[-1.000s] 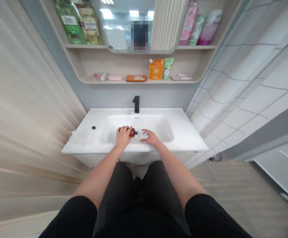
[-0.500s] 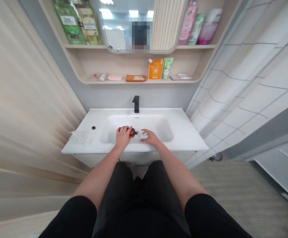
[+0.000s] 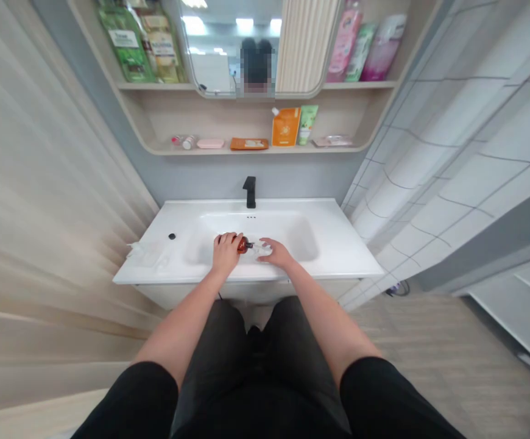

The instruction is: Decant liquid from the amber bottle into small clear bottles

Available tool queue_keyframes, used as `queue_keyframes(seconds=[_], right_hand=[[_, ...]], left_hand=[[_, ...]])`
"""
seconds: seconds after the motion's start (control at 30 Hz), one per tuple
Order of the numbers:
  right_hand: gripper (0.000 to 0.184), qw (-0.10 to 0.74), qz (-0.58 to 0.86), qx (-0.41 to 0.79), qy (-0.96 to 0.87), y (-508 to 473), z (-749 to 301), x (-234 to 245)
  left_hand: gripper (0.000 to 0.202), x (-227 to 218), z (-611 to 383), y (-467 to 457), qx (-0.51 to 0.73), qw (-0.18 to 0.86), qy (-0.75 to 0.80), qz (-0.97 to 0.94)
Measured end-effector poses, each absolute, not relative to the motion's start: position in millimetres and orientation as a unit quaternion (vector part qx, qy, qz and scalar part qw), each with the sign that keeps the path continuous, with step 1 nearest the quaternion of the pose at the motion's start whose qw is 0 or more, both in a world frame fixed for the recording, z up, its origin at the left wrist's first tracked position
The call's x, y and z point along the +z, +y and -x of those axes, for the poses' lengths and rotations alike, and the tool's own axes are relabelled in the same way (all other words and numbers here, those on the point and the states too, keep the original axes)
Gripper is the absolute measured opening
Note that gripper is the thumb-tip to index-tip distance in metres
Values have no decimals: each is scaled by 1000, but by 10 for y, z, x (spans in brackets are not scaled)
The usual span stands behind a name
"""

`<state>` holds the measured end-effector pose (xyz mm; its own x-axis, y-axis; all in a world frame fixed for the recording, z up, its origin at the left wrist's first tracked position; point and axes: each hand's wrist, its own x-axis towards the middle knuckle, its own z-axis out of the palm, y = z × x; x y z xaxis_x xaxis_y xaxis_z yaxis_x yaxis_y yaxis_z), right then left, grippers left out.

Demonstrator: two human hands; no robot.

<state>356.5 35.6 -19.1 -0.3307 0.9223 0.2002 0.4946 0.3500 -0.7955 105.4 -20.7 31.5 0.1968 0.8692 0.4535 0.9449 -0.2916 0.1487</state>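
Over the white sink basin (image 3: pixel 287 228), my left hand (image 3: pixel 225 250) is wrapped around an amber bottle (image 3: pixel 243 245). The bottle lies tilted on its side, its dark neck pointing right. At its mouth is a small clear container (image 3: pixel 261 249), which my right hand (image 3: pixel 275 253) grips from the right with curled fingers. Whether liquid is passing between the two cannot be made out. A small black cap (image 3: pixel 172 236) rests on the counter to the left.
Behind the basin stands a black faucet (image 3: pixel 250 192). Clear plastic packaging (image 3: pixel 148 253) lies on the left of the counter. Above, a shelf holds an orange pouch (image 3: pixel 286 127), a green tube (image 3: pixel 307 125) and a pink soap bar (image 3: pixel 211 144). A beige curtain (image 3: pixel 41 183) hangs at left.
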Motion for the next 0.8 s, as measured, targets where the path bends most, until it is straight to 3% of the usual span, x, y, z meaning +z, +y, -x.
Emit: queue_keyframes(seconds=[0.8], right_hand=[[87, 314, 493, 302, -753, 317, -3550, -92]], left_hand=[[56, 286, -1040, -191, -241, 111, -576, 773]])
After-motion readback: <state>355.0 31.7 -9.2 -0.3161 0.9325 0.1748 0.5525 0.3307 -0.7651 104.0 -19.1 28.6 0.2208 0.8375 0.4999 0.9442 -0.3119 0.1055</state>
